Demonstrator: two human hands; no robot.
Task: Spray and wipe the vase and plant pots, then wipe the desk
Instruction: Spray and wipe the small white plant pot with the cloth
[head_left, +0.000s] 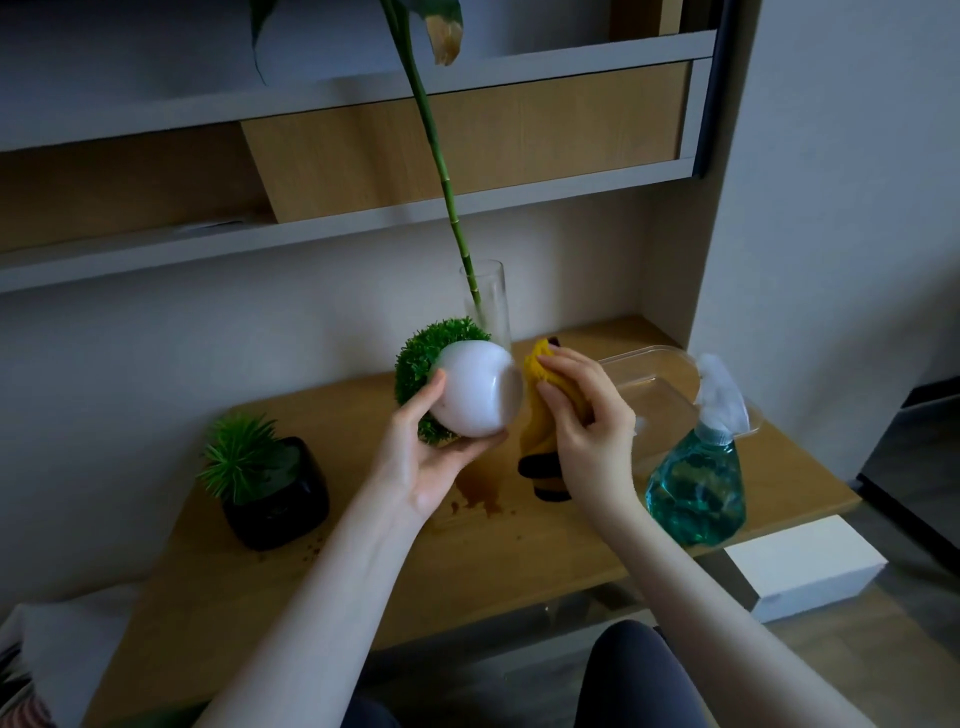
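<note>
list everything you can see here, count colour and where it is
white pot: 1, white, round, with a green ball plant, tipped on its side, held above the desk
black pot: 1, black, spiky green plant, desk left
glass vase: 1, clear, tall, one green stalk, back of desk
cloth: 1, yellow with dark patches, against the white pot
spray bottle: 1, clear with blue-green liquid, desk right
plastic tray: 1, clear, behind the spray bottle
stain: 1 brown patch, desk middle
desk: 1, wood
shelves: grey and wood, above the desk
left hand: holds the white pot
right hand: grips the cloth
</note>
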